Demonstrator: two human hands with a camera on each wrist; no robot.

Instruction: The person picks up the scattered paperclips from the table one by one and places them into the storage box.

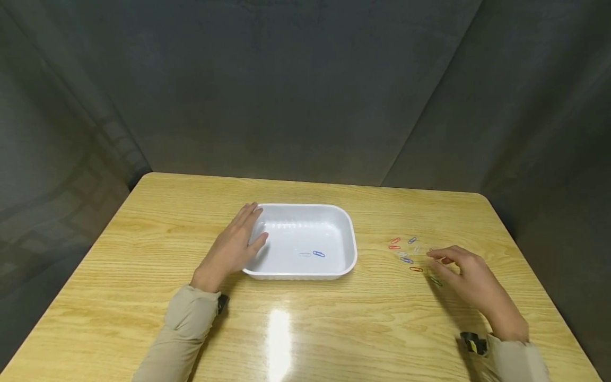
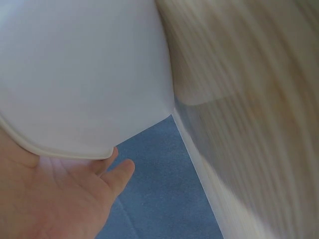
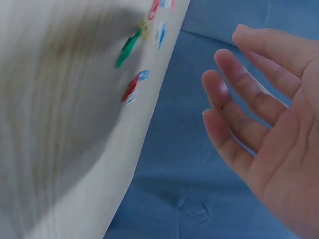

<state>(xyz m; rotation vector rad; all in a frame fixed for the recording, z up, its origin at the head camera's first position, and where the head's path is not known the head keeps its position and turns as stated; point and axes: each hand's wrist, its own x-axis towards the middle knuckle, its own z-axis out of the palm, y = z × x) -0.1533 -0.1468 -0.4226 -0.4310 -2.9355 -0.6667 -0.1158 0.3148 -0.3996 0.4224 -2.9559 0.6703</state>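
Note:
A white plastic tray (image 1: pixel 296 275) sits mid-table, with a blue paper clip (image 1: pixel 319 254) and faint thin lines beside it on its floor. My left hand (image 1: pixel 235 245) rests on the tray's left rim, fingers extended along it and thumb over the inside; the left wrist view shows the palm against the tray wall (image 2: pixel 84 74). To the right, several loose paper clips lie scattered, among them a red clip (image 1: pixel 394 247), a blue clip (image 1: pixel 406 260) and a green clip (image 3: pixel 128 48). Over their right side hovers my right hand (image 1: pixel 470 276), fingers loosely bent, with nothing visible between them.
The wooden table (image 1: pixel 119 297) reaches to a dark grey curtain (image 1: pixel 286 95) behind and on both sides. A bright light reflection (image 1: pixel 279 339) lies in front of the tray. Dark bands are worn on both wrists below beige sleeves (image 1: pixel 186 323).

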